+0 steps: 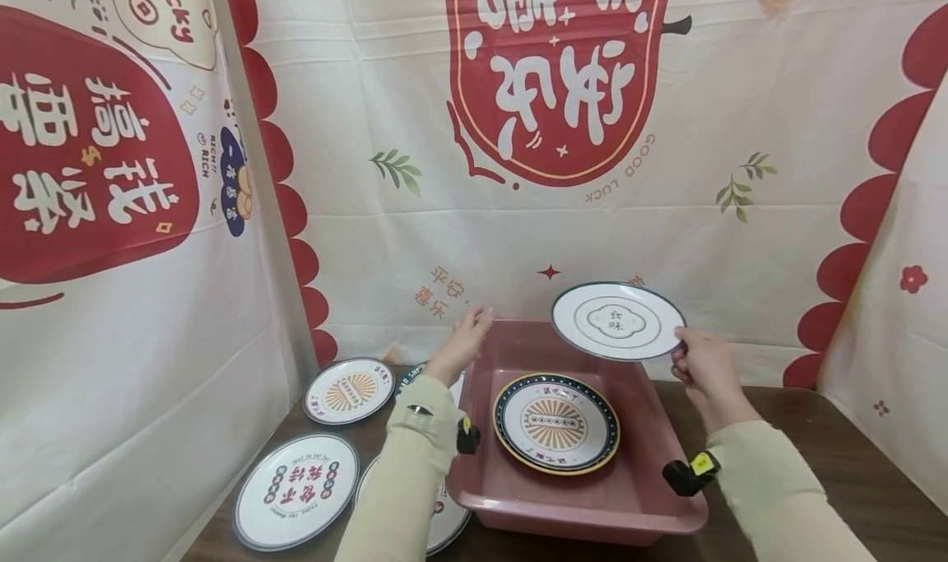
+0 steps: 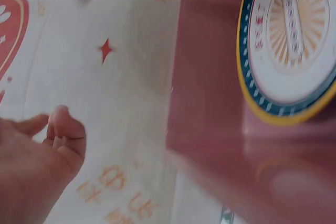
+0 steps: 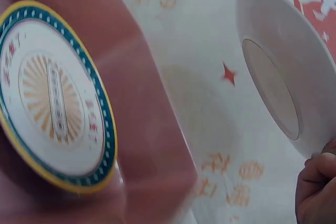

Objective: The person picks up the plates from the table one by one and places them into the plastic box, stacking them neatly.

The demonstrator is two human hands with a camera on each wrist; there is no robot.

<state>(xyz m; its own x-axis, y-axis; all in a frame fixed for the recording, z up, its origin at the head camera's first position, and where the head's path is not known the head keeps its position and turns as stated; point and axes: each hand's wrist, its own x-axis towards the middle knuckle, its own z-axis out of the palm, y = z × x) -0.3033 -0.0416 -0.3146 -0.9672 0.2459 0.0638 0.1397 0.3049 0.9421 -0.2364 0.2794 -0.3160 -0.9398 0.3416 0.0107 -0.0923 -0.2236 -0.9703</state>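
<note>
My right hand [image 1: 708, 371] pinches a white plate [image 1: 618, 322] with a dark rim at its right edge, holding it above the back of a pink plastic tub [image 1: 474, 496]. The right wrist view shows this plate's pale underside [image 3: 283, 61]. Inside the tub lies another plate [image 1: 555, 424], with a green and yellow rim and an orange sunburst. My left hand [image 1: 463, 346] hovers near the tub's back left corner. Its fingers are loosely bent and hold nothing in the left wrist view, where the hand [image 2: 47, 156] is apart from the tub.
Left of the tub, a sunburst plate [image 1: 350, 391] and a plate with red lettering [image 1: 296, 493] lie on the dark wooden table [image 1: 874, 463]. Another plate [image 1: 448, 522] is partly covered by my left sleeve. Printed cloth [image 1: 355, 266] hangs behind and at both sides.
</note>
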